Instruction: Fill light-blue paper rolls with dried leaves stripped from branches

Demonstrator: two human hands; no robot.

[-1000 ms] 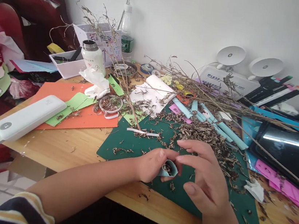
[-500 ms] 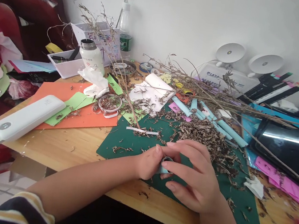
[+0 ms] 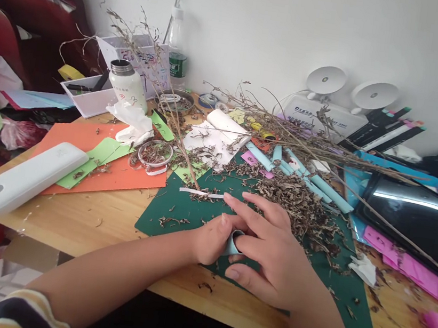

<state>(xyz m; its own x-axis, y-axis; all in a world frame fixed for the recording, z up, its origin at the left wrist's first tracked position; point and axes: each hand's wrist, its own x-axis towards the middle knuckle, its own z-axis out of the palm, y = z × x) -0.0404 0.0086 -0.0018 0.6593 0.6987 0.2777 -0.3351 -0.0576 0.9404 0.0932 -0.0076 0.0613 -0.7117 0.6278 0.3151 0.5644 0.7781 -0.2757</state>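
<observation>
My left hand (image 3: 211, 238) is closed around a small light-blue paper roll (image 3: 231, 245) over the near part of the green cutting mat (image 3: 180, 210). My right hand (image 3: 271, 254) covers the roll from the right, thumb pressing on its open end, the other fingers stretched out over it. A heap of dried leaves (image 3: 298, 201) lies on the mat just beyond my hands. Several finished light-blue paper rolls (image 3: 321, 185) lie behind the heap under long dried twigs (image 3: 325, 151). A white paper strip (image 3: 201, 193) lies on the mat ahead of my left hand.
Orange paper (image 3: 93, 169), green scraps and a white oblong device (image 3: 25, 181) lie left on the wooden table (image 3: 86, 222). A tape ring (image 3: 155, 153), crumpled tissue (image 3: 134, 120), white flask (image 3: 126, 84) and white box (image 3: 86, 98) stand behind. A black tablet (image 3: 414, 211) and pink paper (image 3: 411, 264) lie right.
My right hand has come down over the blue roll and now hides most of its open end, which showed leaf bits a second ago. The view has shifted slightly right.
</observation>
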